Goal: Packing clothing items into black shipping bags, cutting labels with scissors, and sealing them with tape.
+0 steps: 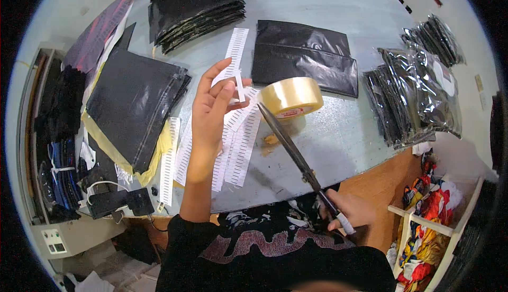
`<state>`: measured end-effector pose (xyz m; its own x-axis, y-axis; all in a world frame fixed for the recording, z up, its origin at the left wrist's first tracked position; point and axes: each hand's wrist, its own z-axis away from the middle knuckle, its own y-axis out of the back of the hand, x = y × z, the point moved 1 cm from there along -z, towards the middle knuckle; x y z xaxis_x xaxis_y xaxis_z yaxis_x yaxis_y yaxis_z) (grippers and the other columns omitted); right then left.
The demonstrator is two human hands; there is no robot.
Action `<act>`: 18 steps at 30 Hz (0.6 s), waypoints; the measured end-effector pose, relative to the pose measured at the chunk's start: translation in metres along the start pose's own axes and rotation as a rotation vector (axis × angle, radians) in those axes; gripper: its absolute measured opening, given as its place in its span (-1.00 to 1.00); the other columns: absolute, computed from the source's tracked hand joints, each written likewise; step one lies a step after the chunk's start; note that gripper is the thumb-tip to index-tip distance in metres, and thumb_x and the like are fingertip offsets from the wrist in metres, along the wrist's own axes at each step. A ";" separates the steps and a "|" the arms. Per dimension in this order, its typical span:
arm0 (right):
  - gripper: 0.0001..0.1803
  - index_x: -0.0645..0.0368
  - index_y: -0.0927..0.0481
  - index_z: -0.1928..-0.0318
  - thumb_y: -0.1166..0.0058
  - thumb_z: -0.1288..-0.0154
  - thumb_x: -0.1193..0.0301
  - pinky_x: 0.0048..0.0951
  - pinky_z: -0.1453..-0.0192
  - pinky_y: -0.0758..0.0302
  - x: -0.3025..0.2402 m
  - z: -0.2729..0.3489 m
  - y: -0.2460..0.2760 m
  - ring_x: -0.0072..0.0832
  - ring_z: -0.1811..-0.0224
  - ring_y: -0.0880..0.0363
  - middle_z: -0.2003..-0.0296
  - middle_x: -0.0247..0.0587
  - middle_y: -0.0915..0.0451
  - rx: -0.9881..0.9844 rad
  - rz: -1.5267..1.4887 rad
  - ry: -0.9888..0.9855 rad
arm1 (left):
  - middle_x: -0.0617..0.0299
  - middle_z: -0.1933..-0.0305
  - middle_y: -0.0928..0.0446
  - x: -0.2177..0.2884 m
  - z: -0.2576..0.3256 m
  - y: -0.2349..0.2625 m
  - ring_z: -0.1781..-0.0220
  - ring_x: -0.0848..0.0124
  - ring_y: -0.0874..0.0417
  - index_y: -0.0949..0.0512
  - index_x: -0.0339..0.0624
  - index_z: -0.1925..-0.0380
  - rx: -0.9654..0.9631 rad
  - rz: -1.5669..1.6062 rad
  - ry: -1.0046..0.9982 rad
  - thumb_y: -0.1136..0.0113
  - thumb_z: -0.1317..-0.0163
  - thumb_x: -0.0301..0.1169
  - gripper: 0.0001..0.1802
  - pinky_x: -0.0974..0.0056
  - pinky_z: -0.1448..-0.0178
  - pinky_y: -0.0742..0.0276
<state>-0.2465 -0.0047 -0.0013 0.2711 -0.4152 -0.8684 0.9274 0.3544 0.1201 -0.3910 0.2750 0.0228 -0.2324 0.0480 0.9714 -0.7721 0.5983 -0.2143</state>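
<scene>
My left hand (209, 112) is raised over the table, thumb and fingers pinching a white paper strip (238, 46) printed with rows of short black marks. A short end of the strip folds down beside the fingertips. In my right hand (352, 207), near the table's front edge, is a pair of long dark scissors (288, 146). Their blades look closed and point up and left, with the tip by the tape roll. That wide roll of clear yellowish tape (292, 95) lies right of my left hand. More marked paper strips (241, 154) spread on the table below my left hand.
A flat black plastic bag (304, 54) lies behind the tape. Stacked black bags (198, 11) stand at the far left, with a black packet pile (135, 101) nearer. Clear-wrapped black packs (413, 96) sit at right. A black power adapter (140, 202) and a wooden bin of colourful cloth (394, 210) flank me.
</scene>
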 end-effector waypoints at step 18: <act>-0.50 0.21 -0.43 0.25 -0.33 0.31 0.40 -0.31 0.18 -0.42 -0.017 -0.042 0.007 -0.20 0.21 -0.46 0.35 -0.14 -0.50 0.639 0.809 0.033 | -0.03 0.14 -0.52 0.004 0.000 0.001 0.22 0.32 -0.62 -0.08 -0.24 -0.23 -0.191 0.229 0.030 0.02 -0.26 -0.43 -0.44 0.28 0.04 -0.54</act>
<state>-0.2558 0.0400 -0.0065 0.8766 -0.2239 -0.4259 0.4374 0.0016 0.8993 -0.3927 0.2758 0.0266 -0.3682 0.2206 0.9032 -0.5758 0.7087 -0.4078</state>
